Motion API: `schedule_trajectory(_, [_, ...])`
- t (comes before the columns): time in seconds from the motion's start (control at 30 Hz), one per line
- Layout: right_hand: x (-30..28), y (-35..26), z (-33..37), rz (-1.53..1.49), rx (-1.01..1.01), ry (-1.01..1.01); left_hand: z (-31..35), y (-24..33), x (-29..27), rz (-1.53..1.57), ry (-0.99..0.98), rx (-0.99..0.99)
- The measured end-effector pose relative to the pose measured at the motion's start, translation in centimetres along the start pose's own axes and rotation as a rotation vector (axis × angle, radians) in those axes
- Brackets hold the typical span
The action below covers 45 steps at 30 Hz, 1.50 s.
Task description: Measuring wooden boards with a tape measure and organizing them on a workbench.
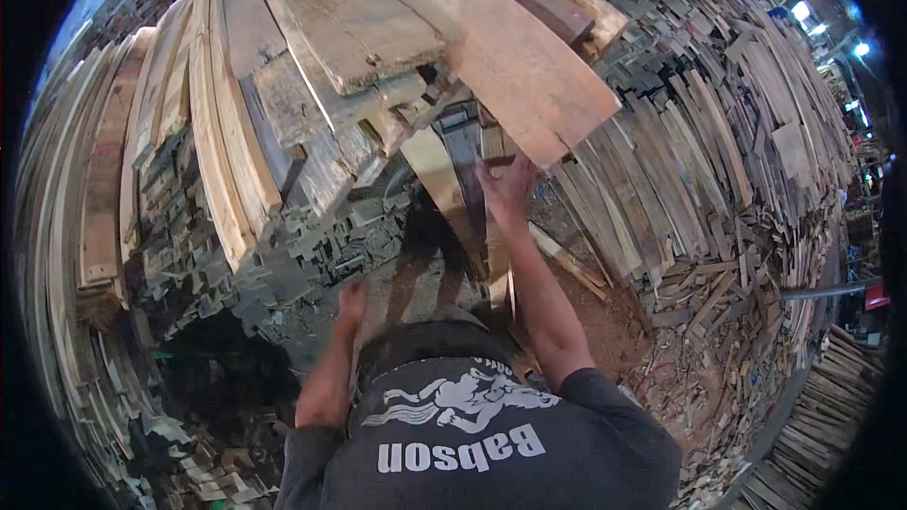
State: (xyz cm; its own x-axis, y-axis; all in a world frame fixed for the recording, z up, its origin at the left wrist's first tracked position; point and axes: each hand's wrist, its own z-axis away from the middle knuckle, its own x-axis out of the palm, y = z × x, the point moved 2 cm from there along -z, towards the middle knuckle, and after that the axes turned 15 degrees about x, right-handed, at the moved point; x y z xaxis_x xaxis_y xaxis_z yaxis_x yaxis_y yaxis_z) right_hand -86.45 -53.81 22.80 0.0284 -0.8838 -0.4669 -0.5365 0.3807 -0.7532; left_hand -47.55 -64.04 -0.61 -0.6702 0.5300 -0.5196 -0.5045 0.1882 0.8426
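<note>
A wide reddish-brown plank [539,76] juts toward me over the upper stack, its near end raised above the boards beneath. My right hand [507,194] reaches up to that end, closed at its lower edge, with some fingertips hidden behind the wood. Lower down and to the left, my left hand [352,302] hangs by my body with its fingers curled, and nothing shows in it. A broad weathered board [350,24] with a cracked end lies just left of the plank. Below the right hand, a pale narrow board [439,179] slopes down.
Long light boards [222,132] are stacked at the left. On the right, layered planks [652,170] form a large pile, with broken scraps [709,293] at its foot. Brown dirt floor [614,340] shows beside me. A grey pipe [831,290] crosses the far right.
</note>
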Motion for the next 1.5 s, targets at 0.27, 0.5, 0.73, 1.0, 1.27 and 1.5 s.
schedule_trajectory(0.27, [4.9,0.3,0.1,0.044,-0.149,-0.05,-1.5,3.0,6.5,0.123,0.084,0.134])
schedule_trajectory(0.5, [5.6,-1.4,0.8,-0.004,0.153,-0.24,6.8,-3.8,0.1,0.081,0.123,-0.185])
schedule_trajectory(0.73, [3.5,0.6,2.2,0.016,0.052,-0.126,8.0,-5.2,-1.2,0.11,0.153,-0.079])
schedule_trajectory(1.0, [-13.9,-1.8,6.8,-0.215,0.46,-0.09,6.5,-2.4,-0.9,0.105,-0.291,-0.115])
schedule_trajectory(1.27, [-25.6,-3.0,18.7,-0.208,0.548,0.167,4.3,-3.5,1.3,-0.038,-0.692,0.084])
schedule_trajectory(1.5, [-31.6,-14.9,28.3,-0.076,0.778,0.516,6.2,-1.5,7.5,0.003,-1.099,-0.17])
